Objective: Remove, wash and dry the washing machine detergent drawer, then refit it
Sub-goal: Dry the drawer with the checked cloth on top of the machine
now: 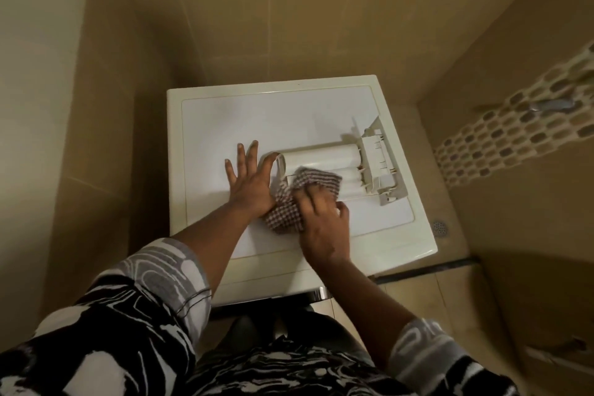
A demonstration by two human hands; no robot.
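Nearest you, at 6 o'clock, your black-and-white patterned sleeves [154, 283] reach forward. Your right hand [324, 222] has its fingers curled round a bunched checked cloth [316, 180], which it presses onto the near side of the detergent drawer [324, 154]. The drawer lies at 1 o'clock of that hand. At 9 o'clock of the cloth, just beside it, your left hand [249, 183] lies palm down and spread wide, holding nothing. The digit nearest the drawer touches its rounded end.

The drawer lies flat on the washing machine top [257, 112], out of the machine. It runs from your left hand towards 3 o'clock, its wider front panel at the far right end. The top is cream with a paler inset panel.

Beyond it, at 12 o'clock, stands a beige tiled wall [289, 10]. At 3 o'clock a mosaic band [514, 138] crosses the side wall. Below it, a round floor drain [439, 228] sits just beside the machine's right edge.
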